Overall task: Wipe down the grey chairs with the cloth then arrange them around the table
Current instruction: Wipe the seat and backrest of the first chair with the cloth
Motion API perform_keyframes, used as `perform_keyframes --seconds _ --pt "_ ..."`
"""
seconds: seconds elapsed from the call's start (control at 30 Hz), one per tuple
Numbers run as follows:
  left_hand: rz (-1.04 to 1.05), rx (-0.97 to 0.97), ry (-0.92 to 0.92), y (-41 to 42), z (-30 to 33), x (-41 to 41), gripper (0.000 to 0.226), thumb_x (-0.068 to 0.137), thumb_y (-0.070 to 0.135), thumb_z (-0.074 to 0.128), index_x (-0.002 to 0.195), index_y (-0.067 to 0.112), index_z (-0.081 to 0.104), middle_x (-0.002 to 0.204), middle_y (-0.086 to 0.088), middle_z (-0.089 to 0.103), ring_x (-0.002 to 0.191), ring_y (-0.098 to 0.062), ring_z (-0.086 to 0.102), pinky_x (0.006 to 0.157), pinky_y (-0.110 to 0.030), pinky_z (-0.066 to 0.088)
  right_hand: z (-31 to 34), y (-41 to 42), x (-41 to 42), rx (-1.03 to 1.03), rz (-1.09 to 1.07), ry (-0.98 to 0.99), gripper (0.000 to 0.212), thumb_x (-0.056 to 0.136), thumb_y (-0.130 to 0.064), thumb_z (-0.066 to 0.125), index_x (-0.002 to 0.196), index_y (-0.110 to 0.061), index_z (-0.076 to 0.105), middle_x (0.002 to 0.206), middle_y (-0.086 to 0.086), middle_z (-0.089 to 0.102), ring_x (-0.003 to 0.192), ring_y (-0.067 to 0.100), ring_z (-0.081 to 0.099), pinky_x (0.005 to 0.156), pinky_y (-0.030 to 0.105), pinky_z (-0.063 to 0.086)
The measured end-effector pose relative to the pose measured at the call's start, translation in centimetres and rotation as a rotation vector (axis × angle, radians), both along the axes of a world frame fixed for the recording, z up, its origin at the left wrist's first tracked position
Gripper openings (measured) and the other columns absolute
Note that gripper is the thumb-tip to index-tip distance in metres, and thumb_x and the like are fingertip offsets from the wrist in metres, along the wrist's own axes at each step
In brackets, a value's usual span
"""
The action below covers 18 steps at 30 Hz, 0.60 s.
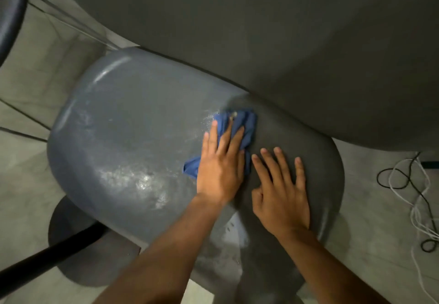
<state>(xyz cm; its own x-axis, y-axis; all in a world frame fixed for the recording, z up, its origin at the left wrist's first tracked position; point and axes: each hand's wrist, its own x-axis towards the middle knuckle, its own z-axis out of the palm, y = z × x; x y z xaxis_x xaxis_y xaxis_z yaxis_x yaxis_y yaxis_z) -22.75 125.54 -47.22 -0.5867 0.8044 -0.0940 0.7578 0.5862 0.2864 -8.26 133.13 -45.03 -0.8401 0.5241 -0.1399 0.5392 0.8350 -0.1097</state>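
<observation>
A grey moulded chair (133, 137) fills the middle of the view, its smooth seat streaked with wet shine. A crumpled blue cloth (244, 125) lies on the seat towards its right part. My left hand (221, 168) presses flat on the cloth with straight fingers. Just to the right, my right hand (282, 192) rests flat on the bare seat, fingers spread, holding nothing. The grey table (285, 42) spreads across the top of the view, its edge right behind the chair.
A round dark base (71, 256) and a black bar (47, 258) lie low at the left. Black and white cables (415, 196) are tangled on the pale floor at the right. A dark curved rim (11, 13) shows at the top left.
</observation>
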Motion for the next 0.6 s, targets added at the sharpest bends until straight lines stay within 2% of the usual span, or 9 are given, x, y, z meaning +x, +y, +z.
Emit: perform_keyframes --seconds 0.1,0.2,0.27,0.33,0.43,0.5,0.6 --pt "-0.145 -0.090 -0.021 -6.0 1.1 4.1 0.054 0.106 0.034 0.037 0.157 0.016 0.039 0.167 -0.007 0.027 0.157 -0.037 0.009 0.123 -0.056 0.023 -0.1 0.3 0.2 -0.035 -0.003 0.085 0.060 0.086 -0.029 0.044 0.144 -0.016 0.055 0.156 0.006 0.045 0.150 0.027 0.032 0.122 0.058 0.021" --pt "-0.155 -0.171 -0.013 -12.1 2.0 6.2 0.055 0.109 0.043 0.025 0.160 0.025 0.031 0.168 -0.001 0.026 0.158 -0.034 0.010 0.121 -0.057 0.024 0.4 0.7 1.2 -0.114 -0.032 0.173 0.057 0.087 -0.023 0.044 0.141 -0.013 0.059 0.154 0.006 0.049 0.149 0.026 0.036 0.121 0.055 0.025" --pt "-0.102 -0.217 0.002 -13.0 2.3 5.4 0.057 0.108 0.045 0.023 0.161 0.026 0.029 0.169 0.001 0.022 0.158 -0.034 0.011 0.122 -0.058 0.022 0.9 1.0 2.8 -0.130 -0.060 0.187 0.055 0.089 -0.022 0.043 0.140 -0.011 0.060 0.153 0.007 0.050 0.148 0.026 0.036 0.120 0.054 0.027" --pt "0.048 -0.248 0.021 -11.1 2.0 4.0 0.058 0.106 0.044 0.025 0.161 0.024 0.028 0.170 -0.001 0.019 0.158 -0.037 0.008 0.124 -0.058 0.017 1.2 1.0 5.0 -0.127 -0.074 0.151 0.053 0.094 -0.024 0.041 0.144 -0.013 0.056 0.156 0.006 0.046 0.151 0.025 0.032 0.121 0.054 0.025" --pt "0.260 -0.198 -0.007 -4.8 1.0 2.0 0.061 0.106 0.044 0.022 0.163 0.020 0.024 0.171 -0.004 0.014 0.157 -0.041 0.001 0.125 -0.058 0.012 1.3 0.7 8.5 -0.126 -0.113 0.125 0.052 0.101 -0.031 0.036 0.150 -0.017 0.048 0.161 0.004 0.039 0.153 0.024 0.025 0.121 0.057 0.023" --pt "0.242 -0.154 -0.026 0.1 0.5 1.5 0.062 0.106 0.044 0.022 0.163 0.018 0.024 0.171 -0.007 0.015 0.156 -0.043 0.002 0.126 -0.057 0.010 1.2 0.3 9.6 -0.125 -0.146 0.119 0.053 0.102 -0.034 0.035 0.152 -0.018 0.045 0.162 0.004 0.035 0.154 0.024 0.023 0.121 0.058 0.022" --pt "0.088 -0.114 -0.024 5.4 0.5 3.5 0.061 0.106 0.043 0.021 0.163 0.020 0.025 0.171 -0.006 0.017 0.156 -0.042 0.002 0.127 -0.056 0.009 0.9 -0.4 9.8 -0.120 -0.227 0.152 0.054 0.100 -0.032 0.040 0.151 -0.014 0.046 0.163 0.007 0.032 0.154 0.025 0.023 0.121 0.056 0.023"
